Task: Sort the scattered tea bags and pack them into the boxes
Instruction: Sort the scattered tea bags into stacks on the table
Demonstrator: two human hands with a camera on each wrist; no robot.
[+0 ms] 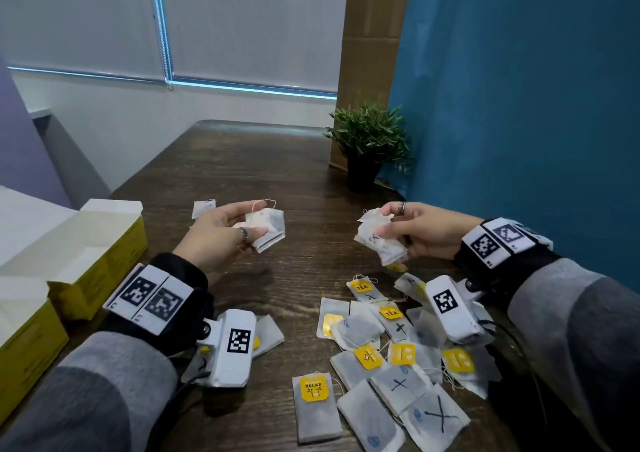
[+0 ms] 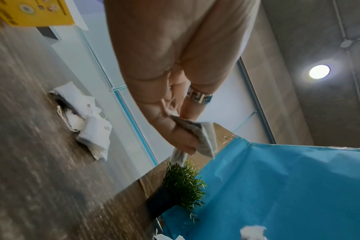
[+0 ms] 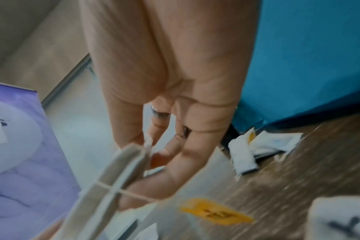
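Observation:
My left hand [image 1: 239, 224] is raised over the wooden table [image 1: 242, 160] and pinches a small stack of white tea bags [image 1: 268, 228], seen edge-on as tea bags [image 2: 203, 139] in the left wrist view. My right hand [image 1: 398, 230] grips another bunch of tea bags [image 1: 379, 240], one marked with an X; the same bunch [image 3: 113, 175] shows blurred in the right wrist view. Many loose tea bags [image 1: 391, 358] with yellow tags lie scattered at the near right. Open yellow boxes [image 1: 86, 254] stand at the left.
A small potted plant [image 1: 369, 146] stands at the far right beside a blue wall [image 1: 519, 105]. A few tea bags [image 2: 93, 123] lie on the table beyond my left hand. Another yellow box [image 1: 24, 347] sits at the near left edge.

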